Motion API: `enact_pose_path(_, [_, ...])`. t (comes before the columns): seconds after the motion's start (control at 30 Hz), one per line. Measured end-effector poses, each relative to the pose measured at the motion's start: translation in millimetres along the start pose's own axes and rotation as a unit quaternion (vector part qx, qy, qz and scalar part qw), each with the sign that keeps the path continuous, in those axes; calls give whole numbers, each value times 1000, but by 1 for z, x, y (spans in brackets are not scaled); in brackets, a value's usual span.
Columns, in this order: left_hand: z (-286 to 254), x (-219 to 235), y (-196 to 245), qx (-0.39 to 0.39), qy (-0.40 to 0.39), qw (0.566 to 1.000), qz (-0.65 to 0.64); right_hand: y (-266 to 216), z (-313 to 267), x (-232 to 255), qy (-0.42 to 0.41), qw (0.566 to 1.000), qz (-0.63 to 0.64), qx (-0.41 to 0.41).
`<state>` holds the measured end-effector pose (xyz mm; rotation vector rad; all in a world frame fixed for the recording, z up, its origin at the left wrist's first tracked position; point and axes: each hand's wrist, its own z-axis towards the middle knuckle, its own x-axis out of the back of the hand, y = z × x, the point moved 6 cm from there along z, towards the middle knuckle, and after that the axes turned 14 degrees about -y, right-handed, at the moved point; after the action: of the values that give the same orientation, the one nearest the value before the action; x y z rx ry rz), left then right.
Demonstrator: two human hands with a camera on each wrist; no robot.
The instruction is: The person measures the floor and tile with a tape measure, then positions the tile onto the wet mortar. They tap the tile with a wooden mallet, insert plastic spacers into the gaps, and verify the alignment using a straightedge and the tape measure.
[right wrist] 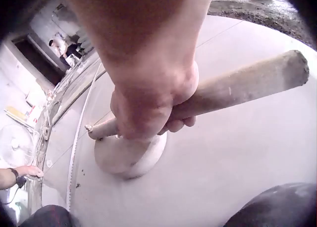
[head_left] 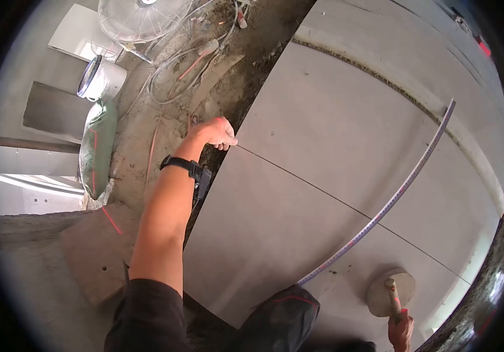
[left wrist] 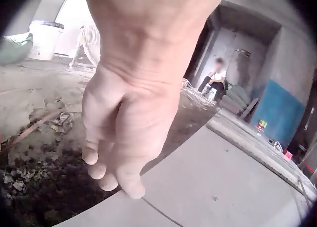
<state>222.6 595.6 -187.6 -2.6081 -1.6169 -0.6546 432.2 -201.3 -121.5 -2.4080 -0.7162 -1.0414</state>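
Note:
My left hand [head_left: 219,134] is at the near-left edge of the large grey floor tiles [head_left: 316,100], one fingertip right at the seam [head_left: 304,179] between two of them. In the left wrist view its fingers point down, the others past the edge over rubble. My right hand [head_left: 401,330] grips the handle [right wrist: 242,85] of a mallet with a wide round head [right wrist: 124,155]. That head lies against the nearer tile. A measuring tape blade [head_left: 375,220] curves across both tiles from beside my knee [head_left: 287,317].
A raised strip [head_left: 375,73] edged with mortar crosses the far side. To the left are a fan [head_left: 146,17], a white bucket [head_left: 108,81], a green sack [head_left: 99,149] and loose cables [head_left: 158,82]. A person [left wrist: 215,78] sits in the background.

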Motion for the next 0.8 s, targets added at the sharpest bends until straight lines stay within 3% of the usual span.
enact_pose_path(0.07, [-3,0,3,-3,11,1000,5,-29,5,12,-60,985,158,-28])
enact_pose_path(0.1, [-4,-1,2,-3,19,1000,13,-54,12,22,-66,981,176,-38])
enact_pose_path(0.17, [-3,-5,1,-10,30,999,14,-114,36,49,-37,980,195,23])
enact_pose_path(0.2, [-3,-4,2,-16,41,999,22,-139,52,57,-75,985,154,20])
enact_pose_path(0.27, [-6,-6,5,-15,46,999,16,-209,93,93,-103,973,202,36])
enact_pose_path(0.33, [-9,-6,7,-9,55,998,20,-255,137,99,-70,962,227,137])
enact_pose_path(0.47, [-13,-5,10,7,80,996,33,-340,212,117,-66,955,204,203])
enact_pose_path(0.7, [2,-6,-2,-18,80,996,28,-438,289,128,-44,944,171,280])
enact_pose_path(0.8, [9,-7,-3,-28,78,995,57,-454,292,140,-19,957,138,253])
